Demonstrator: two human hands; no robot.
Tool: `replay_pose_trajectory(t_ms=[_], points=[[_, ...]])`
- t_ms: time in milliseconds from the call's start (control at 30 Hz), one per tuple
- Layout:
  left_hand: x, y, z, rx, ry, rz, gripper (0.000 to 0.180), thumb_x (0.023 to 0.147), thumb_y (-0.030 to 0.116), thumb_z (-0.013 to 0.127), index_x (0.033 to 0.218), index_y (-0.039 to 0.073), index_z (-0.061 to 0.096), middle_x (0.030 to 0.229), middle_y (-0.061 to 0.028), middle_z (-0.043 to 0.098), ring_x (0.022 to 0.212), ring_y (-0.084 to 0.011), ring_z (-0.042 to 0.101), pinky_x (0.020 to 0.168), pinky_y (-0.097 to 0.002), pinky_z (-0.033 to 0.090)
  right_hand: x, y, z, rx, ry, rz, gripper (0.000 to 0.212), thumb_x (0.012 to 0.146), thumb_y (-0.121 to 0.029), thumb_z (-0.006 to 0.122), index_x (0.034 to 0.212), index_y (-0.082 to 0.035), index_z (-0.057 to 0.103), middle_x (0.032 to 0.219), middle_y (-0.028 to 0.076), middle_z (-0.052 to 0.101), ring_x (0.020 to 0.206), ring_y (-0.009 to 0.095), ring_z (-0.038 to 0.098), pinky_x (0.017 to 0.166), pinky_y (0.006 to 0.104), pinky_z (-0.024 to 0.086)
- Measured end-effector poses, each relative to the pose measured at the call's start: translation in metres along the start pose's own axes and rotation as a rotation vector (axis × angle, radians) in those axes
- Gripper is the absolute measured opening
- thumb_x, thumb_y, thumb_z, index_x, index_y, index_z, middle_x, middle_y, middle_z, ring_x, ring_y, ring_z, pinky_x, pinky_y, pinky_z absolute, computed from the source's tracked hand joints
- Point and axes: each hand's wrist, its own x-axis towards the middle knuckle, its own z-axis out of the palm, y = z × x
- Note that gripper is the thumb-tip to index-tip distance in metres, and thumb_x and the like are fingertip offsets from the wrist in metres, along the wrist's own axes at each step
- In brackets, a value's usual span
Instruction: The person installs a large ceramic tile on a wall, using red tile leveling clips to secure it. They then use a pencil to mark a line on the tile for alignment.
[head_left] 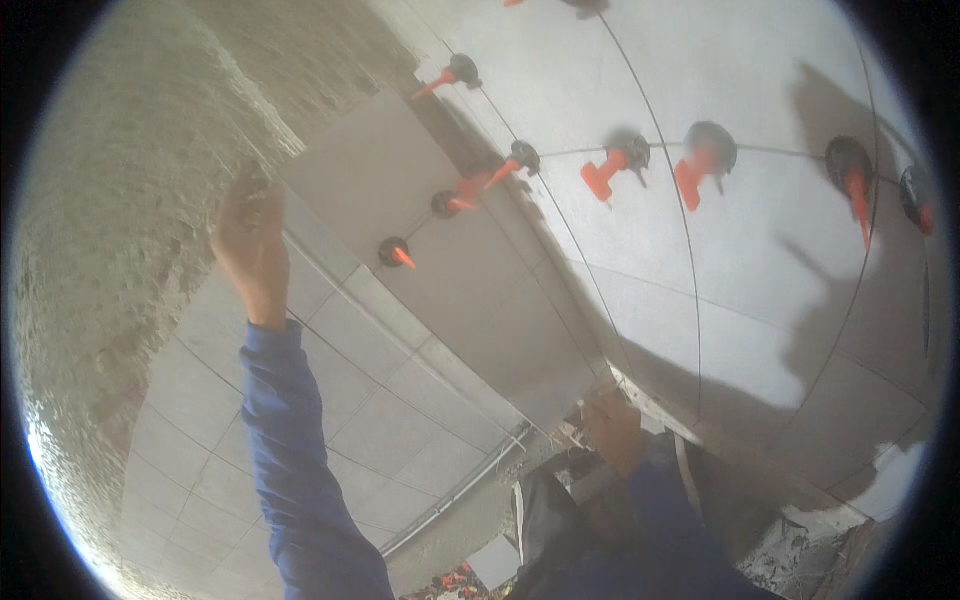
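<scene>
My left hand (252, 250) is raised in front of the rough grey wall, beside the far edge of a grey tile strip (340, 150). Its fingers are bent but apart, and I see nothing between them. Low and to the right, my right hand (612, 430) is at the near end of the tiled corner. Its fingers are drawn together around something small and pale that blurs into the background. Tile levelling clips with red handles and round black bases sit on the joints, among them one on the strip (397, 253) and one at the corner (518, 160).
Large pale tiles (640, 240) with several more levelling clips cover the right side, crossed by shadows. Left of the strip lies another tiled surface (380, 400) with a metal edge profile (455, 497). Rough plaster (110, 250) fills the far left. Red pieces (460, 580) lie at the bottom.
</scene>
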Motion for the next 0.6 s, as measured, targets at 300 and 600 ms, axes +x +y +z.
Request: replay_pose_trajectory(t_ms=[300,600], points=[[-0.004,-0.021,0.009,-0.184,0.025,-0.047,0.036,0.09,0.017,0.066,0.123,0.003,0.067,0.117,-0.0115,0.069,0.097,-0.0205,0.066,0.084,-0.0341,0.052,-0.09,0.09,0.012,0.027,-0.18,0.308,0.021,0.092,-0.014,0.059,0.108,-0.005,0.07,0.087,0.011,0.074,0.069,0.019,0.068,0.066,0.0343,0.053],[-0.024,-0.044,-0.006,0.174,0.198,0.107,0.027,0.09,0.004,0.061,0.115,0.008,0.069,0.109,-0.009,0.069,0.105,-0.0251,0.063,0.096,-0.0371,0.046,-0.091,0.121,-0.024,-0.374,-0.236,0.201,0.023,0.088,-0.016,0.062,0.109,-0.014,0.072,0.085,0.004,0.076,0.074,0.021,0.07,0.072,0.0342,0.055]])
